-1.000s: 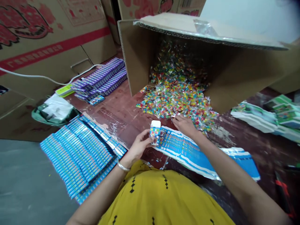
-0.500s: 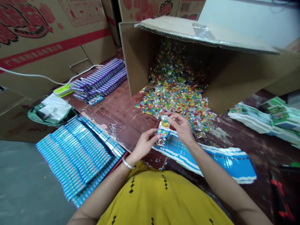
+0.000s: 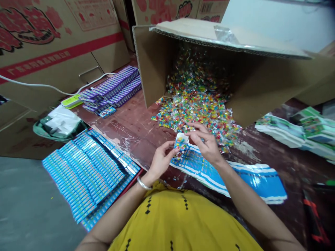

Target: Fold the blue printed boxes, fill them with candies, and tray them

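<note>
My left hand (image 3: 164, 158) pinches a small blue printed box (image 3: 180, 150) between thumb and fingers. The box stands upright with its white top flap (image 3: 182, 137) raised, and a bit of colourful candy shows at its mouth. Just to the right of the flap is my right hand (image 3: 206, 144), fingers stretched out and apart, holding nothing that I can see; whether a fingertip touches the flap I cannot tell. Beneath both hands lies a row of flat blue cartons (image 3: 259, 181) with white edges. Beyond them spreads a heap of small clear candy packets (image 3: 193, 108).
A large cardboard box (image 3: 154, 69) lies on its side, candy packets spilling from it. Stacked blue boxes (image 3: 86, 174) stand at left, purple boxes (image 3: 117, 85) behind. Green cartons (image 3: 311, 132) and a red-and-black tool (image 3: 314, 219) are at right. A white cable (image 3: 39, 83) crosses the left.
The candy packet that my right hand held above the box has gone down into it. My right hand's fingers have let go and spread beside the flap; my left hand keeps its hold.
</note>
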The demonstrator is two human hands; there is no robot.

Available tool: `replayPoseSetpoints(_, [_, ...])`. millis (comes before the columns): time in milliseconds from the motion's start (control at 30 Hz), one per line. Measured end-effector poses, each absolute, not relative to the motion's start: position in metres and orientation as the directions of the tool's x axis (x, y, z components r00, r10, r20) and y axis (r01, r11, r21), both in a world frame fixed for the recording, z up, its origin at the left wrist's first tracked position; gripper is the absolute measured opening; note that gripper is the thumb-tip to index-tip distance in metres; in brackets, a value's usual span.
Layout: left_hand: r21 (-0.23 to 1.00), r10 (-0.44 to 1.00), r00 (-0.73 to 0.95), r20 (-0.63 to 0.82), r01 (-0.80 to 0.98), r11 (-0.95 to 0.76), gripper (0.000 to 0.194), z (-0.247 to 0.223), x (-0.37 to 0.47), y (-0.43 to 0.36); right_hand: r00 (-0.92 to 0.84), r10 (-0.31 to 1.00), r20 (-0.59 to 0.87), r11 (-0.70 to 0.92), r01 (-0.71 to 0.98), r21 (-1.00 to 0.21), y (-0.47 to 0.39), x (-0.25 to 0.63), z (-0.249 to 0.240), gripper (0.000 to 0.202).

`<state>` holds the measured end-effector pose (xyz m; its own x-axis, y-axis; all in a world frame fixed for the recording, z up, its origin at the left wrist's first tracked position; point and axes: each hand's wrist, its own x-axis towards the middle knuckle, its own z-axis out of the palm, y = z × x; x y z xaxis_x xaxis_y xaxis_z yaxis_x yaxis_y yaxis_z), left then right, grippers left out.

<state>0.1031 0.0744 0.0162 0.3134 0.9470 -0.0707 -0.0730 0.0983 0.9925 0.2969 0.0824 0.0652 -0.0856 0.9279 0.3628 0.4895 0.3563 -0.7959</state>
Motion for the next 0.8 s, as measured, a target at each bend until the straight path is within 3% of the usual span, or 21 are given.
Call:
replayPoseSetpoints(133, [0.995, 0.960, 0.277, -0.037, -0.084, 0.062, 0.033, 0.023, 0.106, 0.072, -0.172, 0.914, 0.367, 0.400, 0.520, -0.755, 0.078, 0.289, 0.063, 0.022])
replayPoseSetpoints(300, [0.988, 0.979, 0.205, 0.001, -0.150, 0.030, 0.052, 0.032, 0.107, 0.066, -0.029, 0.978, 0.209, 0.209, 0.244, -0.947, 0.070, 0.286, 0.049, 0.024])
replayPoseSetpoints(433, [0.987, 0.962, 0.271, -0.018, -0.152, 0.061, 0.044, 0.032, 0.108, 0.064, 0.047, 0.989, 0.138, 0.125, 0.214, -0.969, 0.061, 0.282, 0.033, 0.022])
replayPoseSetpoints(600, [0.987, 0.922, 0.386, -0.025, -0.139, 0.085, 0.030, 0.028, 0.109, 0.066, 0.088, 0.982, 0.169, 0.146, 0.219, -0.965, 0.056, 0.276, 0.027, 0.012])
replayPoseSetpoints(800, [0.970, 0.954, 0.296, -0.056, -0.211, 0.122, 0.038, 0.026, 0.111, 0.067, 0.122, 0.980, 0.157, 0.149, 0.075, -0.986, 0.058, 0.269, 0.032, 0.019])
